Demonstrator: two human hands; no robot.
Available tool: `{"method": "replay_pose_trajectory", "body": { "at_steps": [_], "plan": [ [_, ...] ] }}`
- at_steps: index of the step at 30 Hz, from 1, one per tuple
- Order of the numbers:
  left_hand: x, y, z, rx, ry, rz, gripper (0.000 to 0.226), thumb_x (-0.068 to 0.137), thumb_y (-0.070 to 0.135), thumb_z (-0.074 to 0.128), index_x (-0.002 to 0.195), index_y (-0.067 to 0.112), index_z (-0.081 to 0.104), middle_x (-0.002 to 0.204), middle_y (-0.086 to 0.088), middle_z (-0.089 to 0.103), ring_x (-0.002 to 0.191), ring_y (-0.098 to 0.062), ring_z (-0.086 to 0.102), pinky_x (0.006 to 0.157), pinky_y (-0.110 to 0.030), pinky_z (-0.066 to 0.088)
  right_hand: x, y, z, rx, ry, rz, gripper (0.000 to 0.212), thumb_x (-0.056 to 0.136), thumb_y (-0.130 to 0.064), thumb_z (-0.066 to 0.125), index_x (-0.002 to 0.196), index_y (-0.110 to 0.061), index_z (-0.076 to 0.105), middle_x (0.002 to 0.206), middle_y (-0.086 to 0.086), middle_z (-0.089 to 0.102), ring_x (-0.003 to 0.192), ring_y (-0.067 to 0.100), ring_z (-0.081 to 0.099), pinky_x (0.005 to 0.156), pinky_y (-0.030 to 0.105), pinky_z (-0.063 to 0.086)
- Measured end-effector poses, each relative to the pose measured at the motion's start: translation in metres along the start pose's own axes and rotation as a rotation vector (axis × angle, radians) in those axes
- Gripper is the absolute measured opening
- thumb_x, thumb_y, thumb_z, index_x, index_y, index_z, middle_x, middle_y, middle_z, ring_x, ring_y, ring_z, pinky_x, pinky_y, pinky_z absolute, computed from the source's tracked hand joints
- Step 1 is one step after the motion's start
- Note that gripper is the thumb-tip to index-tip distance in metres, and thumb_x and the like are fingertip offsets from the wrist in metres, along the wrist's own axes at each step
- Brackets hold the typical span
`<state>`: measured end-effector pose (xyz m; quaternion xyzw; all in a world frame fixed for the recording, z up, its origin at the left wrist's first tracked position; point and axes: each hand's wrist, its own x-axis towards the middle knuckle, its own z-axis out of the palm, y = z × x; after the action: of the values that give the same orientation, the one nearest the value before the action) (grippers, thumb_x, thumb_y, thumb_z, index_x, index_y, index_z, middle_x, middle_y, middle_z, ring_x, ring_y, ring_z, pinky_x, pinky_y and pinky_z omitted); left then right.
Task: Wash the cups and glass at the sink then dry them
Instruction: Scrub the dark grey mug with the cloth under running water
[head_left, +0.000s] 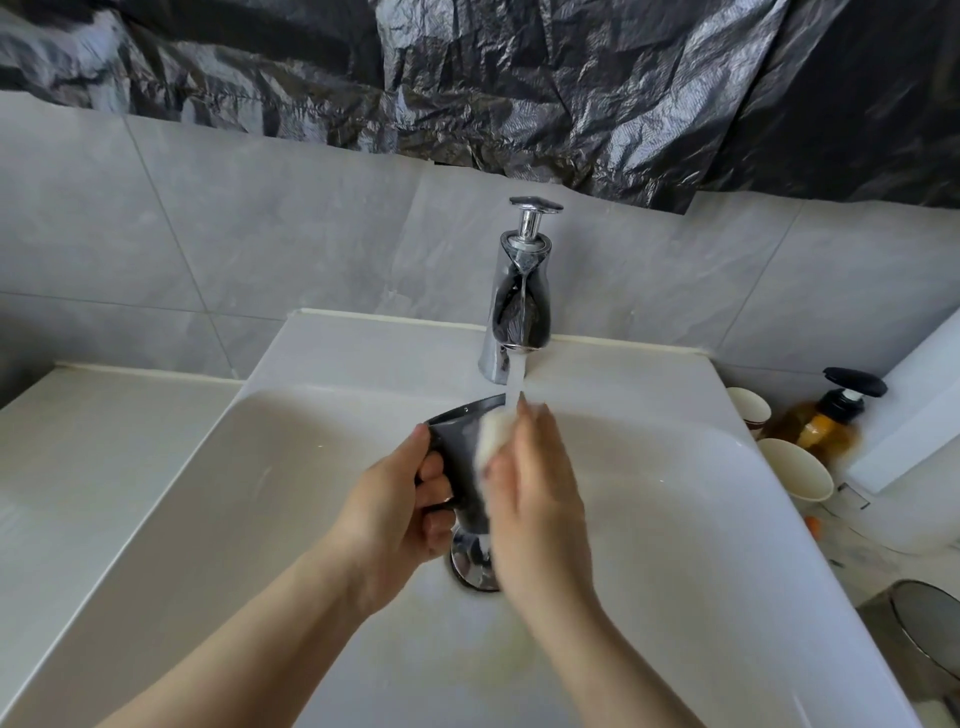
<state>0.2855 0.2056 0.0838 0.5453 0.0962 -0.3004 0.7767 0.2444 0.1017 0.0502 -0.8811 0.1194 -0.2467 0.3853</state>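
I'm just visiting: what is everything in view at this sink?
sink: one, white, centre
tap: one, chrome, at the sink's back edge, running
drain: one, chrome, sink bottom
mug: one, dark grey, under the running water
pad: one, white, against the mug's side
cups: two, cream, counter at right
soap bottle: one, amber, black pump, beside the cups
plastic sheet: one, black, on the wall
left hand: one, fingers curled round the mug handle
right hand: one, straight fingers pressing the pad on the mug
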Motion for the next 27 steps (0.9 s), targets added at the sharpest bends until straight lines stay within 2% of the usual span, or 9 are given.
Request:
{"method": "replay_pose_trajectory", "body": {
  "at_steps": [2, 4, 7, 10, 12, 17, 20, 22, 27],
  "plan": [
    [0.001, -0.001, -0.001, 0.005, 0.009, -0.01, 0.049, 0.101, 0.041, 0.036, 0.057, 0.021, 0.03, 0.046, 0.005, 0.024, 0.041, -0.013, 0.021, 0.049, -0.027, 0.015, -0.014, 0.003, 0.016, -0.222, 0.098, -0.25, 0.047, 0.095, -0.044, 0.027, 0.142, -0.045, 0.028, 0.153, -0.001, 0.031, 0.141, 0.027, 0.029, 0.104, 0.037, 0.031],
    [0.0, 0.002, -0.003, 0.058, -0.032, -0.027, 0.048, 0.101, 0.04, 0.036, 0.057, 0.021, 0.03, 0.047, 0.005, 0.024, 0.043, -0.013, 0.022, 0.048, -0.025, 0.017, -0.003, 0.003, 0.015, -0.106, 0.137, -0.225, 0.043, 0.096, -0.05, 0.025, 0.136, -0.043, 0.04, 0.149, -0.01, 0.035, 0.139, 0.01, 0.029, 0.102, 0.029, 0.03],
    [-0.002, 0.01, -0.009, 0.136, -0.095, -0.033, 0.052, 0.1, 0.038, 0.036, 0.05, 0.023, 0.034, 0.049, 0.006, 0.023, 0.045, -0.013, 0.021, 0.048, -0.024, 0.017, 0.022, -0.005, -0.007, 0.498, 0.086, 0.133, 0.028, 0.095, -0.046, 0.032, 0.115, -0.046, 0.052, 0.124, -0.032, 0.046, 0.118, -0.011, 0.046, 0.096, 0.011, 0.033],
    [-0.003, 0.015, -0.013, 0.102, -0.119, -0.05, 0.054, 0.099, 0.04, 0.039, 0.047, 0.023, 0.034, 0.047, 0.007, 0.022, 0.045, -0.012, 0.019, 0.048, -0.023, 0.015, 0.03, 0.004, -0.02, 0.852, -0.128, 0.687, 0.036, 0.095, -0.048, 0.043, 0.105, -0.026, 0.068, 0.11, -0.003, 0.066, 0.1, 0.018, 0.061, 0.081, 0.03, 0.046],
    [-0.002, 0.014, -0.011, 0.055, -0.113, -0.065, 0.054, 0.097, 0.042, 0.041, 0.047, 0.023, 0.034, 0.046, 0.008, 0.021, 0.042, -0.01, 0.018, 0.045, -0.021, 0.014, 0.026, 0.005, -0.028, 0.911, -0.258, 0.837, 0.042, 0.095, -0.045, 0.04, 0.106, -0.016, 0.068, 0.098, 0.005, 0.072, 0.087, 0.023, 0.064, 0.07, 0.03, 0.045],
    [0.0, 0.006, -0.006, 0.229, 0.034, 0.261, 0.027, 0.094, 0.019, 0.056, 0.068, 0.016, 0.046, 0.046, 0.006, 0.034, 0.039, -0.007, 0.028, 0.043, -0.018, 0.028, 0.019, -0.001, -0.03, 1.032, -0.297, 0.945, 0.044, 0.097, -0.047, 0.035, 0.101, -0.02, 0.069, 0.098, 0.008, 0.073, 0.08, 0.028, 0.064, 0.05, 0.023, 0.043],
    [-0.003, 0.002, -0.004, 0.277, 0.125, 0.478, 0.016, 0.088, 0.015, 0.065, 0.088, 0.001, 0.057, 0.066, -0.005, 0.055, 0.064, -0.018, 0.051, 0.067, -0.03, 0.044, 0.015, -0.009, -0.026, 1.091, -0.263, 0.965, 0.045, 0.098, -0.046, 0.036, 0.096, -0.017, 0.07, 0.089, 0.01, 0.073, 0.076, 0.026, 0.066, 0.055, 0.028, 0.047],
    [-0.007, 0.0, -0.001, 0.269, 0.151, 0.565, 0.024, 0.082, 0.013, 0.073, 0.091, -0.004, 0.058, 0.08, -0.013, 0.058, 0.07, -0.014, 0.057, 0.064, -0.021, 0.049, 0.015, -0.01, -0.026, 1.111, -0.247, 0.949, 0.046, 0.098, -0.046, 0.034, 0.095, -0.017, 0.07, 0.09, 0.01, 0.074, 0.08, 0.026, 0.066, 0.063, 0.031, 0.048],
    [-0.008, 0.002, 0.014, 0.149, 0.084, 0.527, 0.031, 0.07, 0.028, 0.077, 0.09, 0.037, 0.055, 0.103, -0.003, 0.06, 0.083, -0.013, 0.064, 0.067, -0.028, 0.053, 0.015, -0.011, -0.03, 1.133, -0.302, 0.904, 0.046, 0.096, -0.046, 0.035, 0.081, -0.017, 0.067, 0.073, 0.01, 0.071, 0.056, 0.027, 0.058, 0.05, 0.025, 0.041]
  ]
}}
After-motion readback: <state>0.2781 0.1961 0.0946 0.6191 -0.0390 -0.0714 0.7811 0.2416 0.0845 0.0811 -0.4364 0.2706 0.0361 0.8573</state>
